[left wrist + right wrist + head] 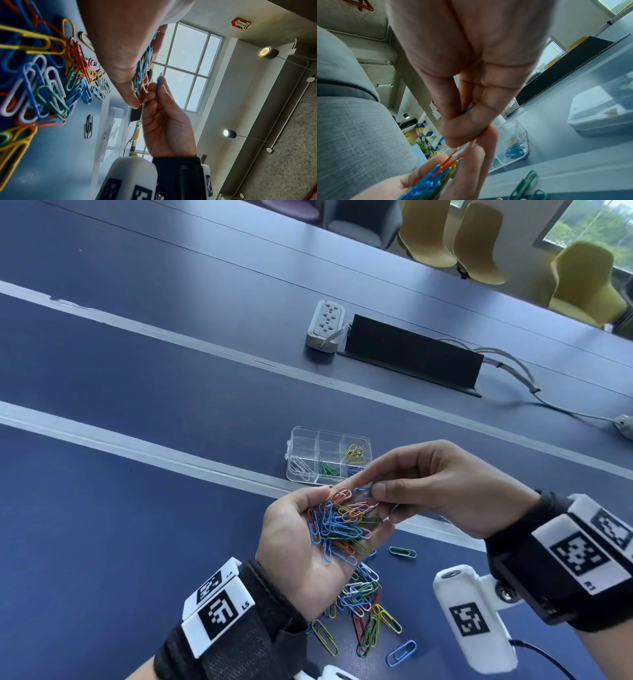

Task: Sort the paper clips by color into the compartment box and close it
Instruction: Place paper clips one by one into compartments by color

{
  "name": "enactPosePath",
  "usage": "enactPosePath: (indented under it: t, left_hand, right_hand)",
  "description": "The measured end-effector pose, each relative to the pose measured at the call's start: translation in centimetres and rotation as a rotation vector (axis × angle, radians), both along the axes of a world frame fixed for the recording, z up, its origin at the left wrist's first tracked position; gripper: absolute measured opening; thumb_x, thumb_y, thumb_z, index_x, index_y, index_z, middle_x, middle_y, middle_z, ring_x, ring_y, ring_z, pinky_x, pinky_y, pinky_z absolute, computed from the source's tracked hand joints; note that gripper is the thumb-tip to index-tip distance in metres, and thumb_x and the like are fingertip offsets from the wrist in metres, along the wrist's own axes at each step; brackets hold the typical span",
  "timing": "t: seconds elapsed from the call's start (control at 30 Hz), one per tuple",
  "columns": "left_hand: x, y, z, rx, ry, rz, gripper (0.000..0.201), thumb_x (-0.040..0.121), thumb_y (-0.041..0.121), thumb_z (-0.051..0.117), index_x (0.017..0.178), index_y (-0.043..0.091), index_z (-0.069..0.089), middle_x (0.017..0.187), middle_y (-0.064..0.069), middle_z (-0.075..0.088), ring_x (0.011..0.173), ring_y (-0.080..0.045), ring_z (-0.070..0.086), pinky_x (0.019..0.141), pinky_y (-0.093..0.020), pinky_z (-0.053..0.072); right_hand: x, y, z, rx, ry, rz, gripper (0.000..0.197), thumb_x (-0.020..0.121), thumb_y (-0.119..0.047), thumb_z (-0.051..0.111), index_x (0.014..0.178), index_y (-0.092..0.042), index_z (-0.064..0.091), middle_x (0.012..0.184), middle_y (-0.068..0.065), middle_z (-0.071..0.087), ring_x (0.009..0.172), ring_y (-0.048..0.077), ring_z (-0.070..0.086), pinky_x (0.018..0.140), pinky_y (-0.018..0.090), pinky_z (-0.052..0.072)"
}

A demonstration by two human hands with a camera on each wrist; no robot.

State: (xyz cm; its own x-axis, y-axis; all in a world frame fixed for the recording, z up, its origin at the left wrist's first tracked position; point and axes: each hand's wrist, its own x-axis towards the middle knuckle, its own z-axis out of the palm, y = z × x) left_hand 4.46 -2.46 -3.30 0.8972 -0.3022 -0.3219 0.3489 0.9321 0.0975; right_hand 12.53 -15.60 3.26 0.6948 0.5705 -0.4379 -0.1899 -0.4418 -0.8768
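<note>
Compartment box (301, 436): clear plastic, lying flat on the table, six cells in two rows; whether a lid is on cannot be told. Near row holds white clips (300, 467) in the left cell, green clips (328, 469) in the middle, blue clips (515, 149) in the right; yellow clips (354, 450) sit in the far right cell. A mixed handful of clips (337, 529), mostly blue with orange, green and yellow, lies cupped in the upturned left palm. One blue clip (362, 492) is held just above that handful. A loose multicolour pile (363, 604) lies on the table below; a single teal clip (402, 552) lies apart to its right.
</note>
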Motion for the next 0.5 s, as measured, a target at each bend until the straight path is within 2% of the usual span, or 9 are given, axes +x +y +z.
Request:
enactPosePath:
  t: [0.1,0.17,0.23,0.3,0.33,0.4,0.43,0.47,0.5]
  left_hand:
    - [0.1,0.0,0.0,0.017,0.043,0.009,0.051,0.084,0.019,0.032,0.113,-0.007,0.063,0.112,-0.026,0.066,0.101,-0.037,0.063,0.099,-0.048,0.041]
    - [0.1,0.1,0.0,0.043,0.066,0.011,0.048,0.084,0.019,0.034,0.113,-0.007,0.062,0.112,-0.027,0.066,0.098,-0.037,0.066,0.098,-0.05,0.041]
    - [0.1,0.1,0.0,0.055,0.069,0.0,0.047,0.085,0.018,0.034,0.114,-0.007,0.061,0.113,-0.027,0.065,0.103,-0.039,0.064,0.098,-0.051,0.041]
    - [0.0,0.1,0.0,0.053,0.075,0.001,0.047,0.086,0.019,0.033,0.113,-0.007,0.062,0.113,-0.027,0.065,0.11,-0.039,0.061,0.099,-0.051,0.041]
    - [0.0,0.1,0.1,0.048,0.074,0.005,0.046,0.087,0.019,0.033,0.11,-0.007,0.064,0.112,-0.027,0.066,0.11,-0.039,0.061,0.099,-0.052,0.041]
    - [0.0,0.1,0.1,0.035,0.064,0.024,0.046,0.088,0.019,0.033,0.095,-0.007,0.07,0.104,-0.024,0.069,0.103,-0.037,0.063,0.096,-0.05,0.043]
    - [0.0,0.1,0.2,0.025,0.059,0.034,0.045,0.087,0.018,0.034,0.086,-0.006,0.071,0.096,-0.023,0.07,0.094,-0.035,0.066,0.091,-0.047,0.047]
    - [0.1,0.1,0.3,0.017,0.059,0.038,0.044,0.087,0.018,0.034,0.077,-0.005,0.071,0.084,-0.021,0.069,0.08,-0.033,0.067,0.082,-0.04,0.052]
    - [0.1,0.1,0.4,0.027,0.067,0.039,0.044,0.086,0.018,0.035,0.069,-0.004,0.069,0.073,-0.018,0.067,0.066,-0.029,0.066,0.069,-0.033,0.055]
  right_hand:
    - [0.0,-0.1,0.2,0.087,0.108,-0.065,0.012,0.076,-0.001,0.066,0.087,-0.005,0.07,0.067,0.006,0.067,0.055,0.014,0.061,0.051,0.019,0.054]
    - [0.2,-0.1,0.4,0.171,0.213,-0.171,0.018,0.077,-0.002,0.054,0.07,-0.011,0.068,0.066,0.008,0.061,0.05,0.014,0.057,0.043,0.019,0.05]
    - [0.3,0.0,0.7,0.231,0.316,-0.243,0.019,0.073,-0.01,0.044,0.061,-0.013,0.059,0.062,0.005,0.05,0.044,0.013,0.046,0.035,0.018,0.037]
    - [0.0,0.5,1.2,0.203,0.348,-0.214,0.015,0.07,-0.022,0.044,0.059,-0.015,0.052,0.053,0.0,0.037,0.04,0.011,0.031,0.036,0.015,0.02]
    - [-0.3,0.8,1.1,0.128,0.298,-0.172,0.019,0.072,-0.027,0.046,0.059,-0.014,0.052,0.05,-0.002,0.031,0.038,0.01,0.025,0.036,0.014,0.016]
    - [-1.4,1.4,0.8,-0.064,0.042,-0.042,0.03,0.078,-0.033,0.06,0.069,-0.004,0.059,0.047,0.002,0.033,0.035,0.007,0.027,0.032,0.014,0.025]
    - [-2.1,1.8,0.6,-0.166,-0.13,0.043,0.032,0.078,-0.035,0.066,0.075,-0.003,0.062,0.05,0.007,0.042,0.036,0.006,0.034,0.033,0.019,0.036]
    - [-2.8,2.3,0.5,-0.263,-0.307,0.135,0.029,0.076,-0.037,0.069,0.077,-0.008,0.065,0.056,0.007,0.054,0.041,0.003,0.04,0.04,0.024,0.044]
    - [-3.4,2.5,0.1,-0.357,-0.469,0.212,0.025,0.074,-0.04,0.069,0.078,-0.015,0.066,0.063,0.0,0.062,0.045,0.003,0.044,0.048,0.024,0.043]
